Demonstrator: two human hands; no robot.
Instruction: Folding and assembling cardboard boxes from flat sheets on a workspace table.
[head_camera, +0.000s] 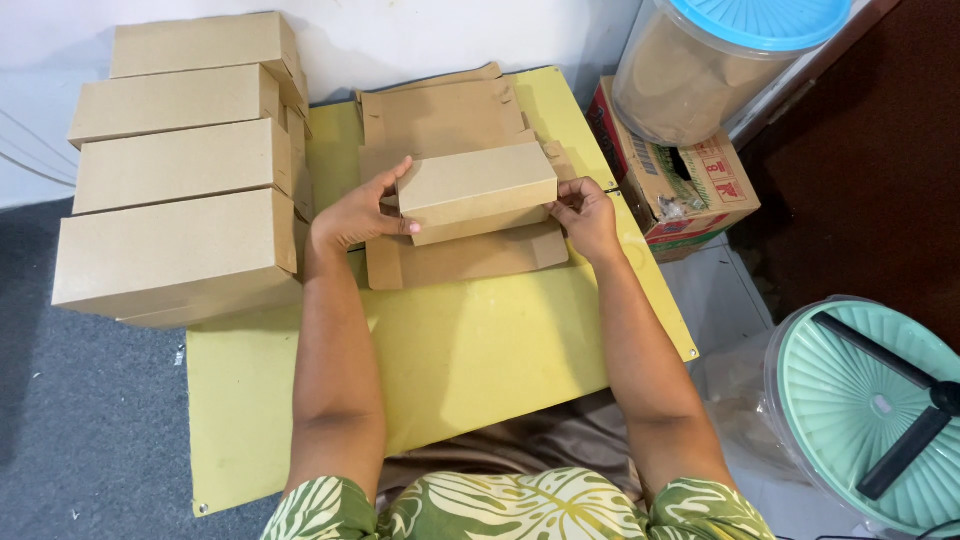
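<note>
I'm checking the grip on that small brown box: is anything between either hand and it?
Nothing visible. The left hand and right hand both touch the folded cardboard box at its ends, directly, above the flat cardboard blanks on the yellow table.

White wall (400, 35) at back, grey carpet floor (90, 430) left, dark brown door (880, 170) right, yellow mat (480, 350) centre
</note>
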